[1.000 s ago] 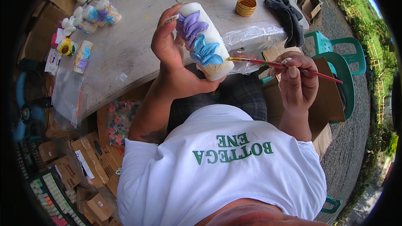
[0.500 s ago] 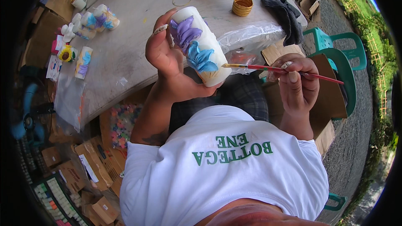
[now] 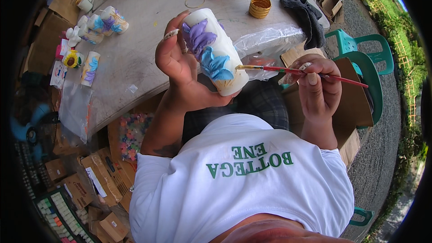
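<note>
a white cylinder (image 3: 227, 49) is gripped by the left hand (image 3: 180, 72), with its lower end supported along the thumb and its left side steadied by the curled fingers. it is held raised above the near edge of the table (image 3: 144, 45) and tilted, its top leaned away toward the left. its surface is decorated with a purple flower (image 3: 198, 38) close to the left fingers and a blue flower (image 3: 215, 65) nearer the thumb; below the blue petals, thin golden strokes are seen.

a red-handled paintbrush (image 3: 288, 70) is pinched between the thumb and fingers of the right hand (image 3: 320, 83). its handle is extended past the right side of that hand, and its tip is pointed left, over the cylinder beside the blue flower; whether the surface is touched by the bristles cannot be told.

beyond the right hand, a golden jar (image 3: 260, 7) is placed on the table, with a dark cloth (image 3: 307, 18) draped to its right and clear plastic (image 3: 270, 40) spread nearer the hand. to the left of the left hand, a decorated cylinder (image 3: 91, 69) is set apart from a group of similar cylinders (image 3: 108, 20), and a sunflower ornament (image 3: 71, 58) is seen just beside it. to the right of the right hand, a green chair (image 3: 376, 87) is partly covered by cardboard.
</note>
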Demonstrator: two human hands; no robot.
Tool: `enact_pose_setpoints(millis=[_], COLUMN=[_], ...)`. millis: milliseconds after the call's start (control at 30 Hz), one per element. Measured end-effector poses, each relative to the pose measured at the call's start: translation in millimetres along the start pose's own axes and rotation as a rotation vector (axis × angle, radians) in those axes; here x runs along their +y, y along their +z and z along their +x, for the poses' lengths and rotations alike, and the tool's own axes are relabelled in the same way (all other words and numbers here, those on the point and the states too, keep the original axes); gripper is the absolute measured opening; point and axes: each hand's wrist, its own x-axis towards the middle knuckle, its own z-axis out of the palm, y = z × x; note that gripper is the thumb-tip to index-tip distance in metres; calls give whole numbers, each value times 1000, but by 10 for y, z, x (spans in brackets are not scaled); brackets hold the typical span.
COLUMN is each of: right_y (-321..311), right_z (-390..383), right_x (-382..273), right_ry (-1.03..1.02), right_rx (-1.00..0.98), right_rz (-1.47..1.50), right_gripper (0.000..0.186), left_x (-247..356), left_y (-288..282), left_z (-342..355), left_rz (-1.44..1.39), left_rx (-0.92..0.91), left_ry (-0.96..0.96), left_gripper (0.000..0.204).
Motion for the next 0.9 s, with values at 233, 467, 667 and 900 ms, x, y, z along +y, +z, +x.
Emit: enact_pose_setpoints(millis=[233, 467, 667, 900], right_y=[-27, 3, 16, 18], right_z=[5, 10, 18, 14], right_x=[-12, -15, -22, -24], right_ry=[-24, -26, -31, -24], right_rx=[-75, -8, -23, -46], right_rz=[2, 1, 16, -19], right_gripper=[11, 11, 10, 10], left_x=[8, 38, 13, 19], left_y=[4, -27, -10, -4], left_z=[37, 18, 9, 24], left_rz=[-15, 33, -25, -18], left_rx=[4, -38, 4, -3], left_ry=[20, -31, -11, 2], left_gripper=[110, 114, 109, 109])
